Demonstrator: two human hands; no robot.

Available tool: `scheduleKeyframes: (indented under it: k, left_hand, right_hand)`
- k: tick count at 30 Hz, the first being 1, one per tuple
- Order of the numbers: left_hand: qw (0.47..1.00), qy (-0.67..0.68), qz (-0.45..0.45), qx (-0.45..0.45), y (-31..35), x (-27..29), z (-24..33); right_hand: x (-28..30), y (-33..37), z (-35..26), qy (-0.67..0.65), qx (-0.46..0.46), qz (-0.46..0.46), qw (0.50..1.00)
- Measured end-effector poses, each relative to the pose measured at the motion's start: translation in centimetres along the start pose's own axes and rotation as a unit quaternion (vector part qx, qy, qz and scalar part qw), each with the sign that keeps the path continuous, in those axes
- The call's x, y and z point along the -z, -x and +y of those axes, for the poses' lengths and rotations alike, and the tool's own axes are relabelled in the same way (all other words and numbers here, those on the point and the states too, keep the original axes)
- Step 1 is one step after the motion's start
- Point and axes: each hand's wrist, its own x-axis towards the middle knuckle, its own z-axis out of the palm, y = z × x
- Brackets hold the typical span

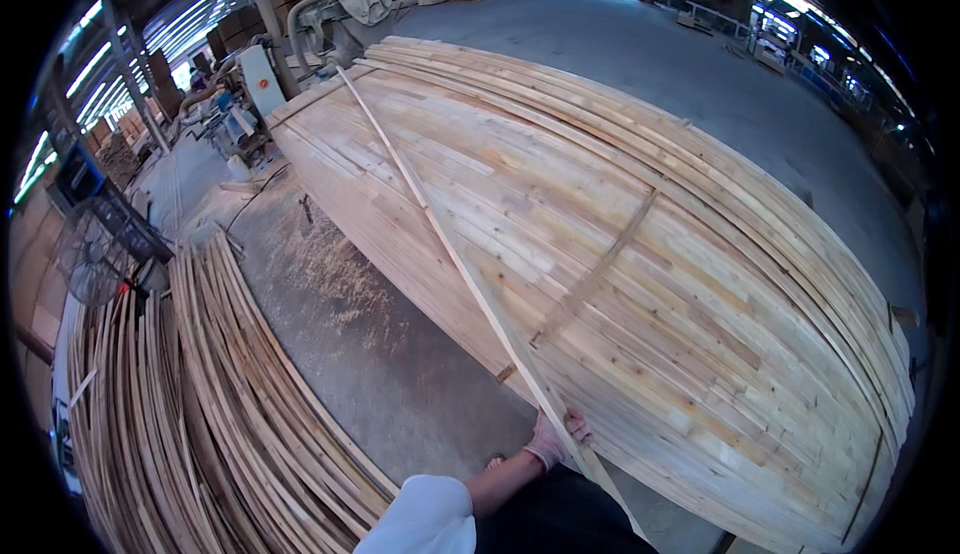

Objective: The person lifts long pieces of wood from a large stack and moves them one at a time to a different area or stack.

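Observation:
A long, narrow wooden strip (462, 266) runs slantwise over a large panel of pale boards (480, 214). My left hand (552, 441), in what looks like a thin pinkish glove, is closed round the strip near its close end, with fingers showing on both sides. The strip's far end reaches the panel's far left corner. My left forearm comes up from a white sleeve (425, 516) at the lower edge. My right hand is out of view.
Several long strips lie stacked along the panel's far right side (720, 184). On the left is a big pile of thin wooden strips (245, 384). Sawdust (335, 274) covers the floor between pile and panel. A fan (95, 259) and machinery (225, 119) stand further back.

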Motion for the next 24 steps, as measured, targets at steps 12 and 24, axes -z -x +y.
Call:
scheduleKeyframes:
  k: [12, 24]
  left_hand:
    - [0.995, 0.045, 0.009, -0.087, 1.3, 1.9, -7.3]
    - [0.975, 0.096, 0.037, -0.195, 2.6, 7.4, -5.1]
  right_hand:
    - [1.2, -6.9, 11.8, 0.054, 0.031, -0.042, 0.997]
    - [0.3, -8.4, 12.2, 0.226, 0.057, -0.154, 0.96]
